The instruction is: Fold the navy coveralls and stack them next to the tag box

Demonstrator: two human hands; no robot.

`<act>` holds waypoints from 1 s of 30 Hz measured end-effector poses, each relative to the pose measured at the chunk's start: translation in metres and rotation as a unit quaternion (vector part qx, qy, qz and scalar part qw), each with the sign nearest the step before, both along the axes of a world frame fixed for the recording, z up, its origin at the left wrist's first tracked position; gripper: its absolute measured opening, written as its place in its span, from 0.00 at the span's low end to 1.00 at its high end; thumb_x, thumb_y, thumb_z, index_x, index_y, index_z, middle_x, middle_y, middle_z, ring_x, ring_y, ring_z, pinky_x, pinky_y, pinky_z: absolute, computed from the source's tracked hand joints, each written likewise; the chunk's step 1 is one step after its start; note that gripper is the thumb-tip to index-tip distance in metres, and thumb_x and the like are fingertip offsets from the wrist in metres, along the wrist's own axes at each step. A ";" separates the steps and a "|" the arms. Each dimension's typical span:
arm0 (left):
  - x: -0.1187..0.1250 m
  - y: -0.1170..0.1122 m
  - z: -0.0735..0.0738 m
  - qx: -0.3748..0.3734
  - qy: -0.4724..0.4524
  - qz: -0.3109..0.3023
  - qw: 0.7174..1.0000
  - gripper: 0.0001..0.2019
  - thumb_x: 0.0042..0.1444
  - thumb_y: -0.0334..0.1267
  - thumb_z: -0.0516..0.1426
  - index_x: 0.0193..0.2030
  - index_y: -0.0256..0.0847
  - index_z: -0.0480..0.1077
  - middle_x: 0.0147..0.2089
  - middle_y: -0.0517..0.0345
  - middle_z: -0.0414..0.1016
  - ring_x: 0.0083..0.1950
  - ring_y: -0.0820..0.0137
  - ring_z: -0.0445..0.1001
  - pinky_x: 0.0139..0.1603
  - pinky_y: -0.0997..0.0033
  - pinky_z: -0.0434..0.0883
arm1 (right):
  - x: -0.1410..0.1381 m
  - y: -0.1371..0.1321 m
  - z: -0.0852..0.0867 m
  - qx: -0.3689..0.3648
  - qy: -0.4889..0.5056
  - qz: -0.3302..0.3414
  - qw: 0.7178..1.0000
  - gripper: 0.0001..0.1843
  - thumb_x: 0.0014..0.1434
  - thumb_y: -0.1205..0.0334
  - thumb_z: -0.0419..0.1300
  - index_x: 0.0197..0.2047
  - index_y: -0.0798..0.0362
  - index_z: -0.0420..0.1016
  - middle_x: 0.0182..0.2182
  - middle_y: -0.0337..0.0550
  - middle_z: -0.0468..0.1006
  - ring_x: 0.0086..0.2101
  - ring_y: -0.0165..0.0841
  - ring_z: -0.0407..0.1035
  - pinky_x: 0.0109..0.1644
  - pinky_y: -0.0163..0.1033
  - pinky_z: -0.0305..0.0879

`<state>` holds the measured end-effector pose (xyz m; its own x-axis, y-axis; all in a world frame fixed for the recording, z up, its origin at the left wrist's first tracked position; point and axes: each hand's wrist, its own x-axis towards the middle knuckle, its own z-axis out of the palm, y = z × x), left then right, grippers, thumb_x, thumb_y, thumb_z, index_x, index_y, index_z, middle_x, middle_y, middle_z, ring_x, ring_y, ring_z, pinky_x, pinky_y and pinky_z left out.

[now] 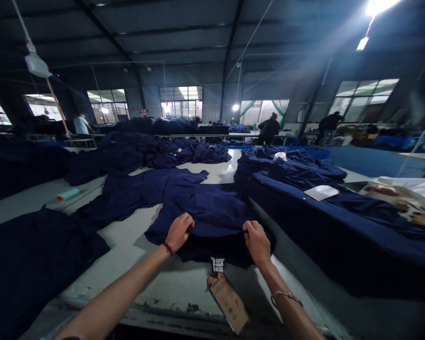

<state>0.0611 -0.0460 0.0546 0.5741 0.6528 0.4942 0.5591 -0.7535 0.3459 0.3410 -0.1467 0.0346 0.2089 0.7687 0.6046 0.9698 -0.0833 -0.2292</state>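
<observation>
I register my left hand [179, 232] and right hand [257, 242] each pinching the near edge of the navy garment [212, 212], which lies on the surface [127, 250] directly far of both, that edge running left to right.

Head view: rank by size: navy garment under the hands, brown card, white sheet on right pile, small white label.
Largest to smallest: the navy garment; then the brown card and the white sheet, too alike to rank, since the card sits nearer the camera; last the small white label.
</observation>
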 end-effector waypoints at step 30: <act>-0.016 0.007 -0.010 -0.057 0.237 -0.180 0.953 0.52 0.36 0.18 0.49 0.70 0.52 0.39 0.71 0.61 0.49 0.71 0.64 0.42 0.68 0.46 0.43 | 0.041 -0.011 -0.039 -0.156 0.013 0.188 0.970 0.58 0.35 0.81 0.46 0.68 0.33 0.39 0.69 0.33 0.43 0.65 0.32 0.43 0.67 0.44 0.48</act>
<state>0.0453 -0.0392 0.0445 0.9122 0.4053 0.0604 0.3853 -0.8985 0.2103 0.3820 -0.1579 -0.0041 -0.1089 0.9380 0.3290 0.9396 0.2052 -0.2741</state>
